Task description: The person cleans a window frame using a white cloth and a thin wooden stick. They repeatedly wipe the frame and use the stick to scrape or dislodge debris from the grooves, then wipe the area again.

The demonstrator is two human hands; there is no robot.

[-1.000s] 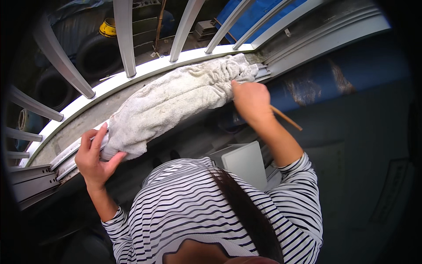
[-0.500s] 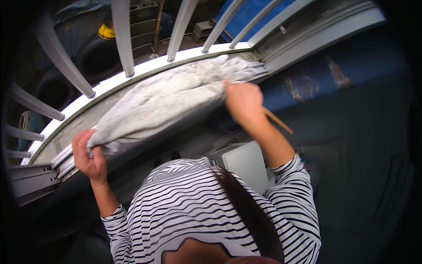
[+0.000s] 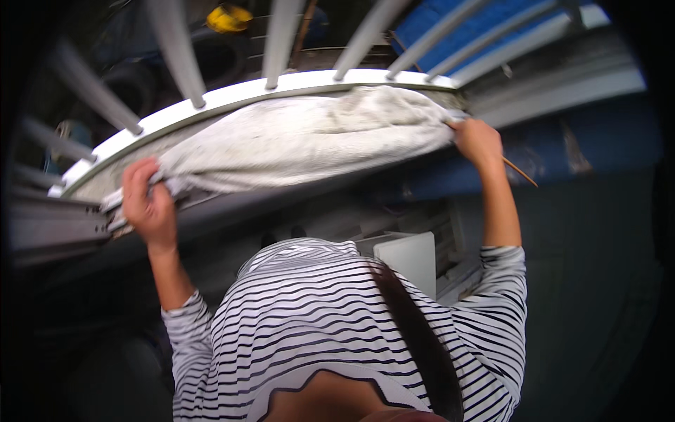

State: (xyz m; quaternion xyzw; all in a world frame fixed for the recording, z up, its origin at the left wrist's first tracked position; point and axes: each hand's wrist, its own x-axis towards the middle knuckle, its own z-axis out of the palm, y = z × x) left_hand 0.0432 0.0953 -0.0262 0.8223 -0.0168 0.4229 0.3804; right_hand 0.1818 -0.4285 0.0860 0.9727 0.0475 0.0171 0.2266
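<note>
A long, grey-white cloth with dirty smudges lies stretched along the window sill, bunched at its far right part. My left hand is closed at the cloth's left end, its fingers and thumb curled at the edge. At the other end, my right hand grips the cloth's right tip. A thin brown stick juts out behind that hand, apparently held in the same grip. Most of the stick is hidden by the fingers.
White railing bars rise beyond the sill. Past them are a yellow object and a blue sheet. A dark blue ledge with clear plastic patches runs to the right. Below the sill stands a white box-like thing.
My right hand has moved right along the sill, and the cloth is now drawn out longer between my hands. My left hand stays at the left end. The view has shifted slightly.
</note>
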